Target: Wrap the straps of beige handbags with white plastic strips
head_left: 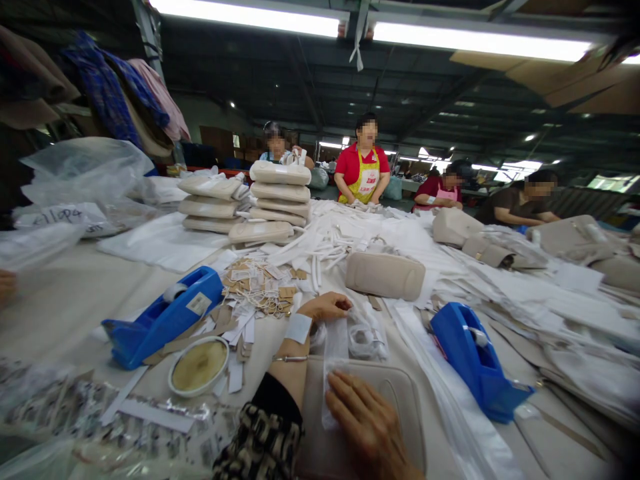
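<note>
A beige bag [400, 393] lies flat at the bottom centre, with a translucent white strip [335, 350] running across its top edge. My right hand [365, 417] rests on the bag with fingers spread, its fingertips on the strip's lower part. Beyond the bag, my left hand [327, 307] has its fingers pinched together at the strip's far end. A square white patch [299, 328] is on my left wrist. Clear plastic-wrapped coils [363, 340] lie just right of the strip.
Blue tape dispensers stand left [165, 317] and right [477, 363]. Near the left one are a round dish [199, 367] and loose tags [257, 287]. Another beige bag [385, 275] and stacked bags [280, 193] lie farther back. Several people work across the table.
</note>
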A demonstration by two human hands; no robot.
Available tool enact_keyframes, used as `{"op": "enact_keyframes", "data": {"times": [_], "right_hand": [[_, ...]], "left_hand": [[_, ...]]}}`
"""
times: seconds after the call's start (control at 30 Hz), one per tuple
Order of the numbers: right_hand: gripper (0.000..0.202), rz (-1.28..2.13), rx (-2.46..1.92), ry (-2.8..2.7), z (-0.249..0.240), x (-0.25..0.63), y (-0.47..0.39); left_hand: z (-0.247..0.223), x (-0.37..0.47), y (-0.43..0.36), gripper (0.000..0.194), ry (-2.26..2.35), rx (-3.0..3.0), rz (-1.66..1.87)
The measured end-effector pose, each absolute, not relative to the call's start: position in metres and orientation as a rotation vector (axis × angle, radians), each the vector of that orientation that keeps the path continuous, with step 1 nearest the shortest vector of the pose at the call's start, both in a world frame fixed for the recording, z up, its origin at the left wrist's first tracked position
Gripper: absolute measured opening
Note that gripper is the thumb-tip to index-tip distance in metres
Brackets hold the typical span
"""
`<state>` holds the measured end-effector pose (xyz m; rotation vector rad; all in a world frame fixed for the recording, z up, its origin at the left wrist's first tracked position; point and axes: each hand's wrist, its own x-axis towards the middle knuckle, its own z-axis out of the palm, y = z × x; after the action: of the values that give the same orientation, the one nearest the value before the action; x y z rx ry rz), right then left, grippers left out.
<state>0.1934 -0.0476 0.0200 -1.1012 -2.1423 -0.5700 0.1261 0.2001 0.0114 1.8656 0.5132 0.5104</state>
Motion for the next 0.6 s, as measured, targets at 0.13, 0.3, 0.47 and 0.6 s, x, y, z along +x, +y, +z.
{"op": "enact_keyframes", "data": {"times": [0.13,0.3,0.47,0.6], "right_hand": [[0.033,-0.589,-1.11,-2.123,0.016,0.196,-0.051],[0.034,-0.609,-1.102,-2.138,0.015,0.194,-0.053],[0.034,-0.586,-1.103,-2.158,0.012,0.193,-0.055],[0.035,-0.624,-1.096,-2.155,0.011,0.188,-0.059]], "left_hand": [[0.012,0.123,0.203,0.038,0.472,1.808,0.47],[0.01,0.124,0.204,0.037,0.458,1.769,0.457],[0.006,0.126,0.206,0.036,0.489,1.747,0.462],[0.004,0.128,0.208,0.033,0.516,1.749,0.451]]}}
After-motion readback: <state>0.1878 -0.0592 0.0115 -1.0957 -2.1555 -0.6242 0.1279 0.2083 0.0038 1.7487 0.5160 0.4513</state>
